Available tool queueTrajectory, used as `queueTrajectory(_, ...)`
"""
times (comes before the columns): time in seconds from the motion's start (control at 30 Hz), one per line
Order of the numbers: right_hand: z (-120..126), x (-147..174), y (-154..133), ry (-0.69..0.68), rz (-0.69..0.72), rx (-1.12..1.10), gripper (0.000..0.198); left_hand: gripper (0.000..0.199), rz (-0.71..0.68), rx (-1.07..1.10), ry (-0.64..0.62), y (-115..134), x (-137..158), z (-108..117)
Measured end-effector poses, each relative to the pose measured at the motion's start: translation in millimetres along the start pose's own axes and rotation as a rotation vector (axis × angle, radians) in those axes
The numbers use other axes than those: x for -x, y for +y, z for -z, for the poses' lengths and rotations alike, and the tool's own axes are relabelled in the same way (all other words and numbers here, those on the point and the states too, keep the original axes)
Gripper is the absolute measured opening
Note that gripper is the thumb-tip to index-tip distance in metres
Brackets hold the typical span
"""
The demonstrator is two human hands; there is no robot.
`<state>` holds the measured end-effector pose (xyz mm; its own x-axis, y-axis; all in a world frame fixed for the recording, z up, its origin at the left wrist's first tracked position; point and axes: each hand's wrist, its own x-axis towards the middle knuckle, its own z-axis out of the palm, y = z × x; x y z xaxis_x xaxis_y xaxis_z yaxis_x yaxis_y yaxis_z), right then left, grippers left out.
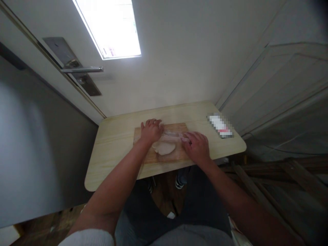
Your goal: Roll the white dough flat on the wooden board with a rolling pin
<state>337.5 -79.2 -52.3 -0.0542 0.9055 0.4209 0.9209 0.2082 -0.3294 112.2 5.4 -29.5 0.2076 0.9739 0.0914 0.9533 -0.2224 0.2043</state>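
Two bare hands over a pale roller [172,136], with a flattened piece of dough [165,148] nearer the body; the dough lies on a wooden board [179,156], towards its near edge, and the board rests on a light wood-grained table [115,136]; the left hand [152,131] is palm down at the roller's left end, its fingers slightly spread and loosely bent; the right hand [197,145] lies over the right end, its fingers more curled; whether either hand closes fully round the roller cannot be told, the detail being small and blurred; neither hand is seen to hold the dough. By its look the dough should be light, soft and limp, prone to stretch or tear if pinched at one point; it may cling to the board, so its rim is best loosened first and the sheet borne on flat, spread fingers from beneath; the roller, by contrast, appears stiff and straight, and is best governed from both ends under even pressure; its whitish surface, perhaps floured, could make it slide a little under the palms.
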Motion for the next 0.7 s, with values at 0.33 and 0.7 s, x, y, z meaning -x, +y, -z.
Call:
queueTrajectory(0.33,-6.9,-21.6,7.6,0.006,-0.004,-0.082,0.031,0.048,-0.015,0.007,0.000,0.3,-37.1,-7.8)
queueTrajectory(0.7,2.3,-36.5,25.0,-0.138,0.194,-0.184,0.036,0.044,-0.003,0.164,0.115,-6.3,-33.8,-0.1)
